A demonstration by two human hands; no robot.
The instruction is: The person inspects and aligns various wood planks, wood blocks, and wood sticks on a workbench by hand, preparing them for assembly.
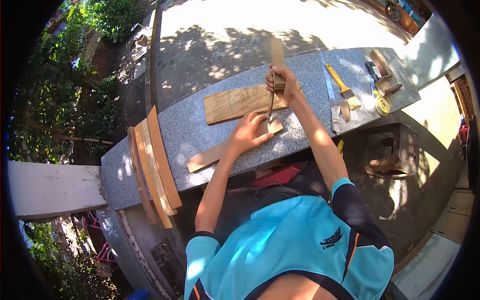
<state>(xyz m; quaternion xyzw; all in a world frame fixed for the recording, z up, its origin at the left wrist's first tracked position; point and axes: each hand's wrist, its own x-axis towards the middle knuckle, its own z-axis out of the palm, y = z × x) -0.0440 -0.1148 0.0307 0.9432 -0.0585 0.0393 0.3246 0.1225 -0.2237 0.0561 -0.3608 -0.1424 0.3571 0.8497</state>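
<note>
My right hand (283,86) is closed round a wooden block (278,55) and a thin dark stick-like tool (270,104) that points down. Its lower end meets a narrow wooden strip (206,156) lying slantwise near the counter's front edge. My left hand (247,133) rests on that strip, thumb and forefinger spread on either side of the tool's tip; whether they pinch anything is hard to see. Behind both hands lies a wider wooden board (235,104), partly hidden by my right hand and the tool.
On the granite counter (187,117), several long wooden strips (159,157) lie at the left. At the right are a metal ruler (328,80), a yellow-handled brush (340,82), a yellow tape roll (383,105) and a wooden block (381,62). A stool (400,150) stands below.
</note>
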